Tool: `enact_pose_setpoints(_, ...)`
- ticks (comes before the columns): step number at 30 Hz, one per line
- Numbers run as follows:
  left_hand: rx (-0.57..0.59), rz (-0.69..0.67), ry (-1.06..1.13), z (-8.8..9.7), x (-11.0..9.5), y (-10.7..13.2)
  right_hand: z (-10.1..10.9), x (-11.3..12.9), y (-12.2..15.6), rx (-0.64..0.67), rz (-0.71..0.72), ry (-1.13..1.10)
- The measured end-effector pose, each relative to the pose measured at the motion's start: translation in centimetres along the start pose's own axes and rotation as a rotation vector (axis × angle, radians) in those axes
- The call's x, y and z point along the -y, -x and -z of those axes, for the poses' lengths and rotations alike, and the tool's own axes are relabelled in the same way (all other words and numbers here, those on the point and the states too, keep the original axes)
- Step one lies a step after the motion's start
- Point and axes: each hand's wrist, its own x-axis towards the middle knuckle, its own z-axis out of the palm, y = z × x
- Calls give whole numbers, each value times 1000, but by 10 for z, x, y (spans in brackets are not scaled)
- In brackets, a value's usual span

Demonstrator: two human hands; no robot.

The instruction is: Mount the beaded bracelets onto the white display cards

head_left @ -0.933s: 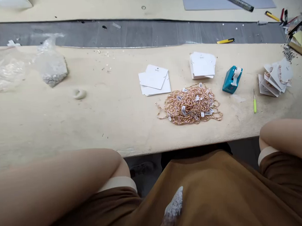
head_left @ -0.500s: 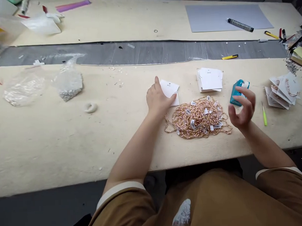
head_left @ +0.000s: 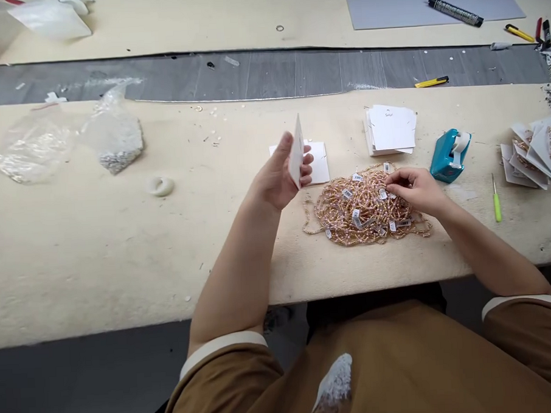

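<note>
No word or number can be read with certainty. Right of centre in the upper part of the frame, the top card of a stack of white cards (head_left: 391,128) on the desk (head_left: 123,268) bears a short dark printed word in script (head_left: 389,114), too small to make out. Just below centre, small white tags (head_left: 357,218) on the pink-and-gold bead strands (head_left: 367,211) carry dark printed marks that look like barcodes, also illegible. The white card (head_left: 295,152) in the left hand (head_left: 274,179) stands edge-on, its face unreadable.

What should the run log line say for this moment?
left hand: white card held upright | right hand: on tagged bead strands
</note>
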Motion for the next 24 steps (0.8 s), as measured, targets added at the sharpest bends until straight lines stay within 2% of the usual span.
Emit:
enact_pose_setpoints(2, 27, 180, 162, -3, -8, 7, 4, 7, 2, -90, 137, -17)
enact_pose_setpoints(4, -10, 201, 213, -7, -11, 12, 8, 15, 8, -170, 243, -65)
enact_pose_setpoints(5, -42, 176, 210, -9, -11, 14, 11, 20, 12, -163, 249, -119)
enact_pose_setpoints(8, -119, 92, 161, -12, -4, 14, 23, 41, 24, 44, 190, -391)
enact_pose_setpoints(10, -127, 40, 121, -14, 4, 12, 31, 59, 33, 176, 197, -574)
enact_pose_setpoints(14, -97, -204, 9, -20, 20, 13, 47, 98, 49, 278, 260, -721)
enact_pose_setpoints(17, -75, -498, -153, -29, 27, 17, 55, 123, 57, 278, 312, -672)
enact_pose_setpoints(20, -80, -759, -419, -42, 28, 21, 60, 144, 59, 283, 424, -606)
enact_pose_setpoints(22, 2, -872, -543, -53, 25, 25, 64, 159, 59, 294, 465, -571)
enact_pose_setpoints(24, 174, -943, -562, -65, 20, 32, 68, 174, 57, 295, 513, -557)
